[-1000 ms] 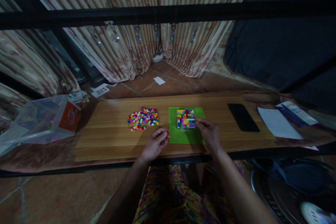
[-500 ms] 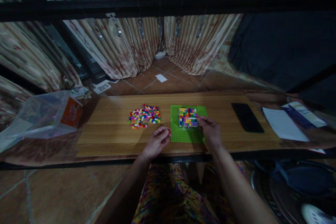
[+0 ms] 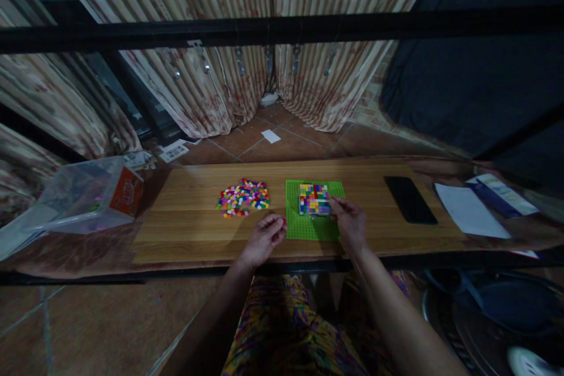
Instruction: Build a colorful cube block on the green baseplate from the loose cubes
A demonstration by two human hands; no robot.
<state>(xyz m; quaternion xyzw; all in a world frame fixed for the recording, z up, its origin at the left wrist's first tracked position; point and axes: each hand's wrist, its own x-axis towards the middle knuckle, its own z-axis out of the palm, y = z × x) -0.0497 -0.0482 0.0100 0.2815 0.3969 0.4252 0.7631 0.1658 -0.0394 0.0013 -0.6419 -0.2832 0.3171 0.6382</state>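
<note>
Pinched between the thumb and fingers of my left hand (image 3: 265, 237) is a small red toy brick (image 3: 284, 221), held at the left edge of the green baseplate (image 3: 314, 231). On the plate sits a block built from small multicoloured bricks (image 3: 314, 198). The fingertips of my right hand (image 3: 350, 220) are closed together at the right side of this block and seem to touch it; whether a brick is between them is hidden. To the left, a loose pile of small coloured bricks (image 3: 247, 195) lies on the wooden board (image 3: 185, 229).
A black phone-like slab (image 3: 409, 200) lies on the board's right part. Beyond it are white paper (image 3: 471, 211) and a blue-and-white packet (image 3: 502, 194). At the far left stands a clear plastic box (image 3: 88, 194) with an orange label. A dark bar (image 3: 282, 29) crosses in front of the curtains.
The camera view has tilted slightly, so the scene sits a little lower. Both hands keep nearly the same places, the left still holding the red brick, the right at the block's side.
</note>
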